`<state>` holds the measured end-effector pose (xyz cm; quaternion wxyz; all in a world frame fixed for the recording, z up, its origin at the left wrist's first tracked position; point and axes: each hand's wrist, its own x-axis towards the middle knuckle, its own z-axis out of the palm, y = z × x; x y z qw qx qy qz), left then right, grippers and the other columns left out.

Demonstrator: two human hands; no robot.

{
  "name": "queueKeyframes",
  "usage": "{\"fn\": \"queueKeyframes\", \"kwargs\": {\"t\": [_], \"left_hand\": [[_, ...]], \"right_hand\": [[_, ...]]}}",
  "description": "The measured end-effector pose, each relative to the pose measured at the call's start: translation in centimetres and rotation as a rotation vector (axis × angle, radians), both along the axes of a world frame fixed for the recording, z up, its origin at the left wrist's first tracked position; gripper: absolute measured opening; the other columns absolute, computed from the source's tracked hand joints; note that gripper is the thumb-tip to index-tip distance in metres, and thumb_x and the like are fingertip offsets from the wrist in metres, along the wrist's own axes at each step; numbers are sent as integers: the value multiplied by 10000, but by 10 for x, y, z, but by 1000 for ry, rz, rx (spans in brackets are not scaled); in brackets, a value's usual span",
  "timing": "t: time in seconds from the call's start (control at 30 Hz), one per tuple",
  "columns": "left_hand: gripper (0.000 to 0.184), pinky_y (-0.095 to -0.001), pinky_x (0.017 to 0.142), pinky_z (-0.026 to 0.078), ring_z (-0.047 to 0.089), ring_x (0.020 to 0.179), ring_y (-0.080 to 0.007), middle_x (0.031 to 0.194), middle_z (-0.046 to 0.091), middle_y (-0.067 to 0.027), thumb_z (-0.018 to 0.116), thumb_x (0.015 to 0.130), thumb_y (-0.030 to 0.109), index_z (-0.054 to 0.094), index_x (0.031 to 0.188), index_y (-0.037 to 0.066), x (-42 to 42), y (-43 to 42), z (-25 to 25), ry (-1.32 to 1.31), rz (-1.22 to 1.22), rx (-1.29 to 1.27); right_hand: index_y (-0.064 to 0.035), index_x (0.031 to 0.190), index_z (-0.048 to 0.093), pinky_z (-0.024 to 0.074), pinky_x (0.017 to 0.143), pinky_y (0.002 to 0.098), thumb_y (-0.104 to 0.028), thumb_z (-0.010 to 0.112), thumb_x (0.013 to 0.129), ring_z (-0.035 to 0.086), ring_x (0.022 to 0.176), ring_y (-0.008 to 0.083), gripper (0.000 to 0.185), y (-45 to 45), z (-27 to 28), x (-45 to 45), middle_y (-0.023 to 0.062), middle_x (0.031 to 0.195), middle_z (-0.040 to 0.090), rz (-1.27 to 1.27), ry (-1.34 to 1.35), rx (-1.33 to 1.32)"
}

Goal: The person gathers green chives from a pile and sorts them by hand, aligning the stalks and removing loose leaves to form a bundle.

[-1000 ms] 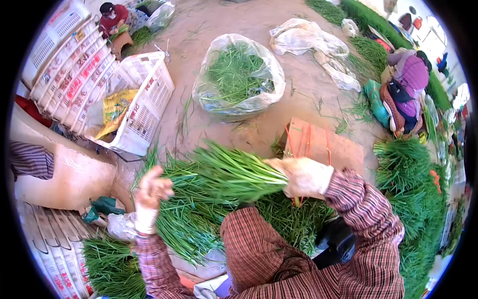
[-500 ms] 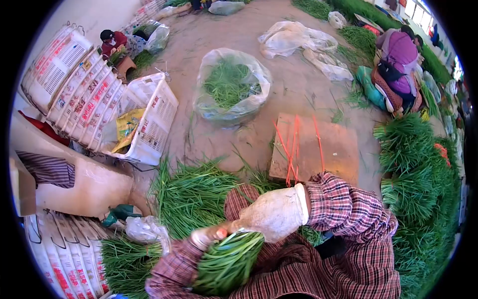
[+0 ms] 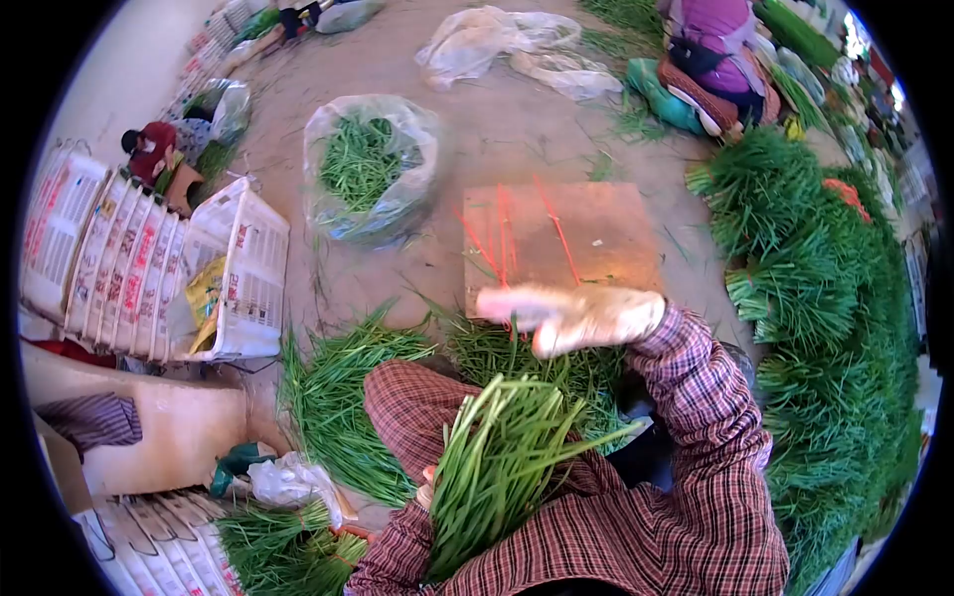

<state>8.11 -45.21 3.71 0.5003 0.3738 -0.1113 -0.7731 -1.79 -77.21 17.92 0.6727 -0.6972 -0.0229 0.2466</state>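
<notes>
A bunch of long green stalks [image 3: 497, 467] stands in front of my body, its pale cut ends upward. My left hand [image 3: 428, 487], mostly hidden behind the leaves and the sleeve, holds the bunch from its left side. My right hand [image 3: 576, 316], in a pale glove and slightly blurred, is raised above the bunch with its fingers stretched out and nothing in them. Behind that hand lies a brown board [image 3: 606, 228] with red ties [image 3: 555, 223] across it. Loose stalks [image 3: 348, 407] are heaped beside my knee.
Tied bundles [image 3: 795, 298] line the right side. A clear bag of greens [image 3: 368, 179] stands ahead, with stacked white crates [image 3: 129, 263] to the left. One person [image 3: 151, 154] sits far left, another [image 3: 711, 50] at the upper right. Plastic sheeting [image 3: 497, 45] lies on the floor.
My right hand first brought the bunch down to my left hand, then let go and rose to the board's near edge. The bunch now stands more upright, and the view has turned rightward.
</notes>
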Motion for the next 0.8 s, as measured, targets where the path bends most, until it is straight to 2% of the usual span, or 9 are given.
{"fn": "queueKeyframes", "kwargs": {"t": [0.1,0.13,0.17,0.2,0.4,0.5,0.6,0.63,0.8], "left_hand": [[899,-377,1119,450,546,1332,-226,1502,525,-122,758,912,478,347,1587,50,-11,-3,-10,40,-9,26],[897,-375,1116,451,546,1330,-224,1502,524,-120,758,914,473,345,1588,50,-12,-3,-12,60,-7,36],[895,-374,1114,452,547,1329,-222,1503,524,-119,758,915,469,343,1589,50,-15,0,-15,85,-4,46],[893,-372,1112,454,547,1327,-220,1503,524,-118,758,917,464,342,1590,50,-14,0,-17,103,4,52],[883,-362,1099,462,550,1319,-208,1503,522,-109,757,926,436,330,1595,49,-14,15,-25,190,41,79],[878,-358,1092,466,552,1314,-202,1503,521,-105,757,930,422,325,1597,49,-16,22,-29,237,66,74],[874,-353,1085,470,553,1310,-196,1504,520,-101,756,935,408,319,1600,48,-16,30,-32,260,88,62],[872,-351,1083,472,554,1309,-194,1504,520,-100,756,936,404,317,1601,48,-15,33,-30,265,94,53],[865,-344,1072,478,556,1302,-184,1504,518,-93,756,944,380,308,1605,47,-21,46,-34,313,146,19]], "right_hand": [[-66,1649,197,233,1256,487,-742,420,984,205,1577,273,974,-27,-50,-22,122,1709,220,-533,-385,280],[-65,1643,229,223,1258,484,-735,349,1011,216,1576,271,929,-23,-61,-31,122,1703,244,-602,-385,233],[-53,1634,258,186,1269,473,-708,383,1019,207,1578,279,907,-3,-61,-38,126,1689,283,-659,-318,265],[-49,1628,264,211,1275,407,-505,479,1082,245,1565,249,743,12,-89,-27,117,1695,270,-454,-321,188],[-22,1626,235,168,1283,413,-518,436,1090,216,1574,273,758,22,-78,-45,152,1692,265,-535,-241,459],[-17,1631,213,216,1265,405,-545,449,1080,243,1565,284,799,18,-66,-50,161,1686,278,-596,-382,293],[-20,1630,225,210,1264,432,-664,486,1010,258,1559,280,932,71,-53,-38,165,1683,285,-242,-194,184],[-20,1623,256,216,1262,435,-669,499,1002,268,1553,293,931,68,-55,-38,166,1675,302,-193,-191,12],[-17,1621,254,221,1267,421,-671,483,1011,283,1549,289,923,25,-59,-49,199,1663,313,-587,-266,315]]}}
